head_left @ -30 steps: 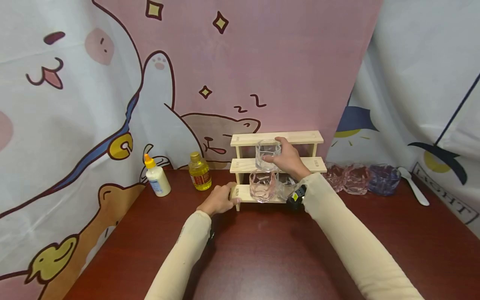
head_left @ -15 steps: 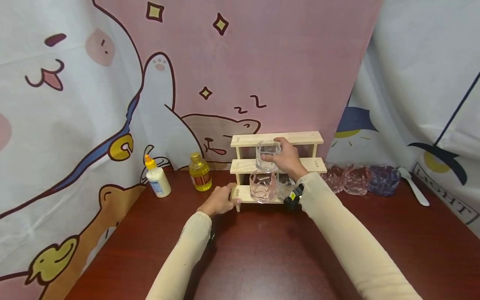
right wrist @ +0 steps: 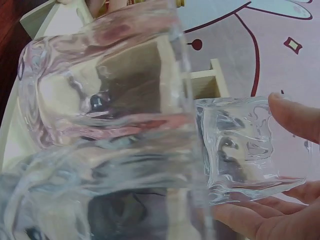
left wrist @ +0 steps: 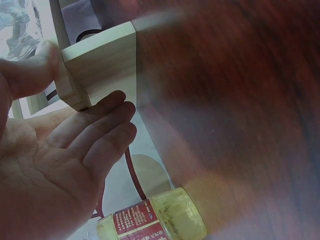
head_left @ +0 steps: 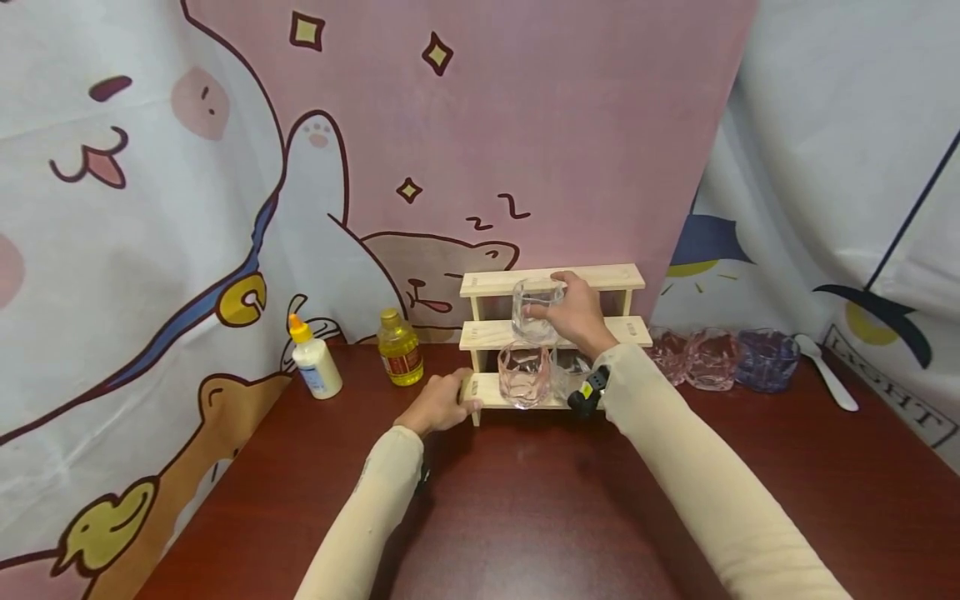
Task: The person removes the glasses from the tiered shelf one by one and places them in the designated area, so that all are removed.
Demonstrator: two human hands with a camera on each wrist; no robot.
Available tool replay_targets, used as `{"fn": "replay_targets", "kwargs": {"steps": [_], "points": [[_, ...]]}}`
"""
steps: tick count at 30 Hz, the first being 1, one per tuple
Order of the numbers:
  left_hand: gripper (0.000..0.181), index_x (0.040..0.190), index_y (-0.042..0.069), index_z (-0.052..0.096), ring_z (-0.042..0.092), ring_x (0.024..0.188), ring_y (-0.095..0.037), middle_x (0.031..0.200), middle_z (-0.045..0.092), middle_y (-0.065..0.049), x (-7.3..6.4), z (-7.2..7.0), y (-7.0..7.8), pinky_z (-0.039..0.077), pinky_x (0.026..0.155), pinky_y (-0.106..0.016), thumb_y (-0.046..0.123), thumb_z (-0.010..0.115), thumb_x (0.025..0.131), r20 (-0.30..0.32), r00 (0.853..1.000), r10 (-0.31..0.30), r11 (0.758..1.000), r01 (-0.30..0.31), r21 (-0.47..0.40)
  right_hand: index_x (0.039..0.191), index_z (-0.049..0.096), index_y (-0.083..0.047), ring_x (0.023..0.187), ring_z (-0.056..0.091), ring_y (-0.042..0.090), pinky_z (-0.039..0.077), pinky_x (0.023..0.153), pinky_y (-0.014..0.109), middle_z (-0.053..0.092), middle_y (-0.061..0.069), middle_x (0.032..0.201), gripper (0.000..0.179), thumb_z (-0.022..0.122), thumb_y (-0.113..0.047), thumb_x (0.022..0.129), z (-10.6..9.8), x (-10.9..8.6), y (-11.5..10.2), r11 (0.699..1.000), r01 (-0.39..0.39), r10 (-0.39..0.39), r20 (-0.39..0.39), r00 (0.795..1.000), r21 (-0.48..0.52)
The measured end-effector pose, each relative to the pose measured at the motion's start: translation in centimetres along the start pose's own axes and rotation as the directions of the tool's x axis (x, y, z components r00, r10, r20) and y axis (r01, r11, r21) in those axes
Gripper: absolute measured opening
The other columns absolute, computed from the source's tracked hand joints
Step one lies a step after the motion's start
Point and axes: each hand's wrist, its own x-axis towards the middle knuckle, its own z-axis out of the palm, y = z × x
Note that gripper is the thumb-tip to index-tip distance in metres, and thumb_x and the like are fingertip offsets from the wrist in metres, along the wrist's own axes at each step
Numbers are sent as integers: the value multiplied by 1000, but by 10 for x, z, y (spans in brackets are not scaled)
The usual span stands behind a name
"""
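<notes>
The right hand (head_left: 579, 317), in the head view, curls round a clear glass (head_left: 529, 328) at the wooden rack's (head_left: 491, 334) middle tier; the left hand (head_left: 438, 403) pinches its near left end.

Left wrist: thumb and fairly straight fingers straddle that end.

Right wrist: base contact is unclear. Likely shelving the glass; next calls for settling it level, then releasing.

Squeeze bottle (head_left: 318, 368): white, orange tip, upright, left side
Yellow bottle (head_left: 401, 350): red label, upright, near the squeeze bottle
Spoon (head_left: 832, 379): white, lying at right
Tabletop (head_left: 525, 508): reddish-brown, glossy
Backdrop cloth (head_left: 600, 125): pink and white, cartoon animals
</notes>
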Motion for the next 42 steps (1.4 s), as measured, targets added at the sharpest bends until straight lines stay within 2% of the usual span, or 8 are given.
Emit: {"fn": "replay_targets", "kwargs": {"steps": [8,14,18,25,29,34,42], "points": [[63,147,8,48,60,96,-23,119,69,-20,0,0,0,50,86,-39,30,72,93,9,1000,-12,1000,12,-10,151,40,-8,138,45,39,39,113,52,46,21,153,84,83,-30,83,-18,-7,-11,1000,23,-23,-4,1000,-2],[62,147,9,48,61,97,-24,119,69,-20,-1,-1,0,50,86,-40,29,72,93,5,1000,-14,1000,15,-17,153,39,-9,134,48,38,42,108,53,46,20,152,86,83,-33,83,-38,-16,-16,1000,23,-24,12,1000,5],[62,147,9,48,61,99,-24,121,68,-21,-1,-2,0,50,88,-41,29,72,93,5,1000,-16,1000,16,-16,154,38,-11,131,49,39,44,104,55,45,20,152,86,81,-37,84,-54,-23,-16,999,23,-22,25,999,-28],[62,147,9,49,59,95,-24,118,69,-19,0,-2,0,49,85,-39,29,72,93,11,1000,-15,1000,15,-21,152,40,-12,127,50,40,46,97,55,48,22,144,83,79,-41,85,-79,-35,-10,996,40,-38,29,999,-76],[62,147,9,48,60,95,-24,118,68,-20,0,-1,0,50,85,-39,29,72,93,13,1000,-8,1000,8,-18,154,38,-15,133,44,43,44,99,59,41,25,152,85,78,-44,85,-94,-46,-4,994,54,-50,38,998,-94],[63,147,10,48,59,97,-24,122,68,-20,0,-2,0,49,86,-40,30,72,93,19,1000,-18,1000,18,-17,155,36,-13,134,43,46,43,98,60,40,27,153,89,77,-49,85,-111,-57,3,987,76,-73,25,997,-142],[64,148,10,47,60,100,-24,125,67,-20,0,-1,0,49,89,-41,30,72,93,22,999,-23,999,24,-31,156,34,-13,136,41,51,45,97,63,35,26,157,91,76,-52,85,-129,-71,21,983,48,-46,17,999,-175]]}}
